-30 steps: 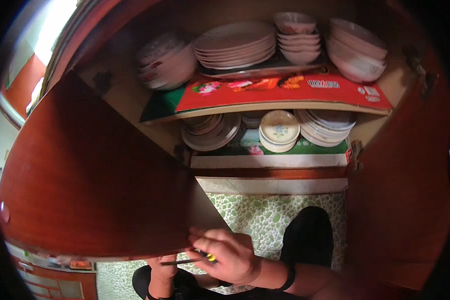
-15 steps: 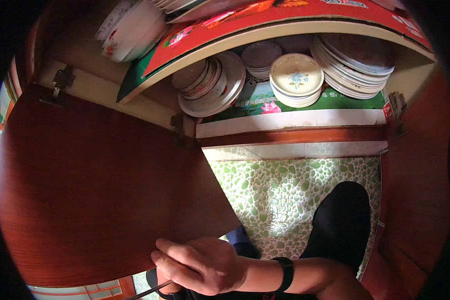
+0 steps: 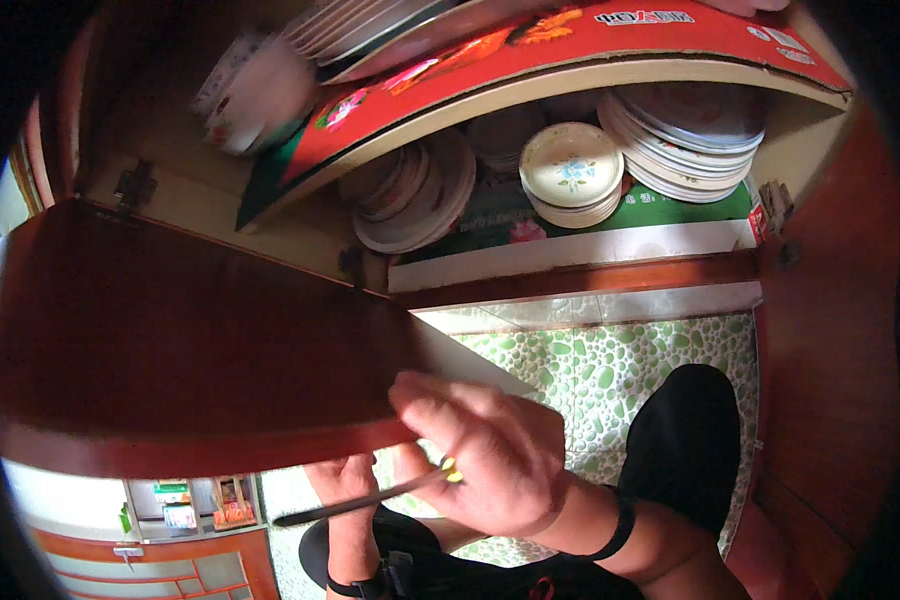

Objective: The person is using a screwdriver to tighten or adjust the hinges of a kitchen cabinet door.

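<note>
Green-and-white pebble-patterned flooring [image 3: 590, 370] shows at 4 o'clock, below an open wooden cupboard whose red-covered shelf [image 3: 540, 40] crosses 12 to 1 o'clock. Beneath that shelf, a cream plate with a blue flower [image 3: 573, 180] tops a small stack between 1 and 2 o'clock, beside a larger plate stack [image 3: 685, 160].

The reddish-brown cupboard door [image 3: 190, 340] stands at 9 o'clock, its free edge toward the hands. Between 5 and 6 o'clock the right hand [image 3: 500, 455] is closed round a slim screwdriver-like tool [image 3: 360, 503], its dark shaft pointing to 7 o'clock; the fingers lie against the door's corner. The left hand [image 3: 340, 475], at 7 o'clock, is partly hidden by the door's edge, so I cannot tell its grip.

The tool looks light and stiff, best held by its yellow-marked handle. The door is probably rigid, fairly heavy and smooth-faced; its edge gives the surest hold.
</note>
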The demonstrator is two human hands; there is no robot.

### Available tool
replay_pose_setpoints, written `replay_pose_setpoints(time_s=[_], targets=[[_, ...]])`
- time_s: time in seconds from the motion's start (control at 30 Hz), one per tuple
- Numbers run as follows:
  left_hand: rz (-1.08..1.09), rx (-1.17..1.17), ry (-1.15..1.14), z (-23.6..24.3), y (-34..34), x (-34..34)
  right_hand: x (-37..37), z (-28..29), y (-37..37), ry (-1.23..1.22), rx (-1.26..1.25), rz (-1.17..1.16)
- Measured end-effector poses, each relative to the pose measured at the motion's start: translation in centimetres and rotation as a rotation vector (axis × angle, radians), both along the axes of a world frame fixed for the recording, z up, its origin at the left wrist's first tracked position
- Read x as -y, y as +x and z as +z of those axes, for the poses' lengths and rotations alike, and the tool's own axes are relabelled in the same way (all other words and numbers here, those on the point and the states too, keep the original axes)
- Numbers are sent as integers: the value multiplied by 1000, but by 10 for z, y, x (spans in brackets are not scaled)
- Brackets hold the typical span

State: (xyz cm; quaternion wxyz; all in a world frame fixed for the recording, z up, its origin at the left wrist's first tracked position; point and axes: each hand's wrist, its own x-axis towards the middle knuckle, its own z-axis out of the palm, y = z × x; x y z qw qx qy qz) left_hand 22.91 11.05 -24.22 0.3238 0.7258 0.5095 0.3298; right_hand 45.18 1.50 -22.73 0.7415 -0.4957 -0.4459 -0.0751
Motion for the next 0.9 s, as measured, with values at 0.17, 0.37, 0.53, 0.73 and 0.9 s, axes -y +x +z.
replay_pose_setpoints(time_s=[0.17,0.37,0.53,0.73,0.9], targets=[[17,51,-104,20,27,14,-7,-1,29,-37,-15,-40],[-8,60,-118,24,30,18,-17,5,48,-72,-99,-46],[-8,57,-95,24,30,18,-23,-4,52,-114,-244,-30],[-69,208,-47,32,29,28,-12,-3,46,-86,-156,-4],[-79,303,217,31,21,33,-4,-3,24,20,-53,185]])
